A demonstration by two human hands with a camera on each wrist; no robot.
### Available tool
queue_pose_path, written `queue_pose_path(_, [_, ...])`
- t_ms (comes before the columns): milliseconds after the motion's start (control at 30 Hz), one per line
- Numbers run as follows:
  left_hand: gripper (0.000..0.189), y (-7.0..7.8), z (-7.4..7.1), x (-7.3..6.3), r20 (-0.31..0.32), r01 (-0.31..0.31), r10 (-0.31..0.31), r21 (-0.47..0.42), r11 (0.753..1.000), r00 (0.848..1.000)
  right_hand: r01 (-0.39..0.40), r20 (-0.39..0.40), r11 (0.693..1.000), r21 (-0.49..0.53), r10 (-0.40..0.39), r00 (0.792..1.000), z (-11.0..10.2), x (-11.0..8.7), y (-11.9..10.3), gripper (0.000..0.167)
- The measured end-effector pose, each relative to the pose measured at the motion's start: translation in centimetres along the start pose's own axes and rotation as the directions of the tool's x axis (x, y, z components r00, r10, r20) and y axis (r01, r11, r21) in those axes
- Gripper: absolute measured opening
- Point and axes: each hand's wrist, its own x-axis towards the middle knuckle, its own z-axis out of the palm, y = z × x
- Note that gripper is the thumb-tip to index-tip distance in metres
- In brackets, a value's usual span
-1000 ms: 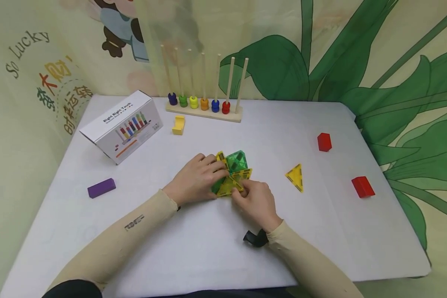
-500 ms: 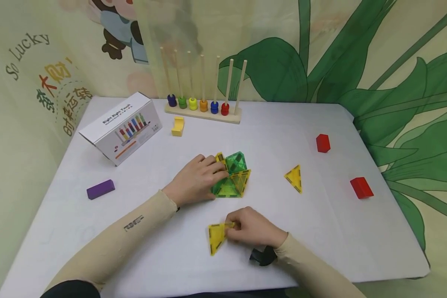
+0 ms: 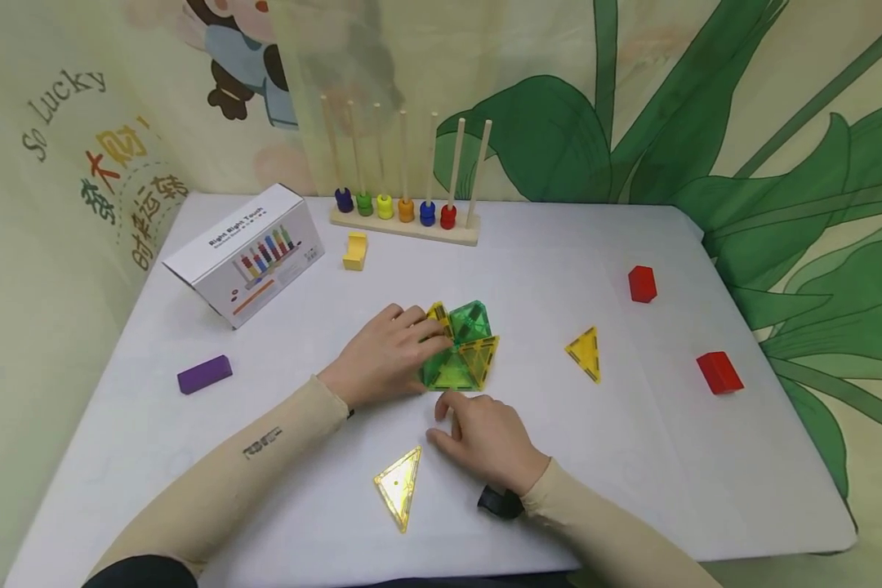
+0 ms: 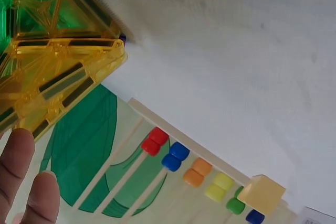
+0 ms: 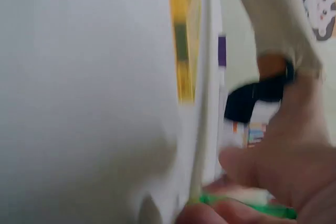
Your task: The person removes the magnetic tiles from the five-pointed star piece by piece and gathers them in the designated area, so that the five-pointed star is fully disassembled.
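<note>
The left hand [image 3: 385,355] is gripping the left side of the tile cluster [image 3: 465,353], a joined group of clear green and yellow pieces sitting around the middle of the surface [image 3: 301,527], and is apparently keeping it steady. The right hand [image 3: 488,437] is holding nothing: its thumb and index finger are standing apart, slightly bent, just in front of the cluster's near edge. A loose yellow triangle [image 3: 399,488] is lying flat and glinting on the near side, while a second yellow triangle [image 3: 585,354] is lying well apart to the right. The step in hand seems to be working single pieces at the cluster's near side. With the right hand free, the next move is probably calling for a careful pinch on one thin tile edge, the left hand meanwhile bracing the group so that neighbouring pieces are not being dragged along
</note>
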Motion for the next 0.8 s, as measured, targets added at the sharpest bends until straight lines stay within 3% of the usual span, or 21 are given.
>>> queue_pose_path(100, [0.062,-0.1,-0.2,0.0,-0.012,0.003,-0.003,0.009,1.000,1.000,-0.035,-0.146,0.998,-0.054,0.027,0.989,-0.7,0.7,0.5,0.041])
queue_pose_path(200, [0.062,-0.2,-0.2,0.0,-0.018,0.001,-0.001,0.022,1.000,1.000,-0.055,-0.224,0.993,-0.107,0.030,0.974,-1.2,1.4,0.9,0.058])
queue_pose_path(567, [0.065,-0.3,0.1,0.0,-0.056,-0.003,0.004,0.017,1.000,0.998,-0.064,-0.219,0.954,-0.294,-0.002,0.976,-1.3,2.7,1.3,0.066])
queue_pose_path(800, [0.062,-0.3,0.1,-0.2,-0.072,-0.004,0.005,0.023,1.000,0.997,-0.069,-0.208,0.960,-0.272,0.011,0.978,-1.2,3.0,1.3,0.065])
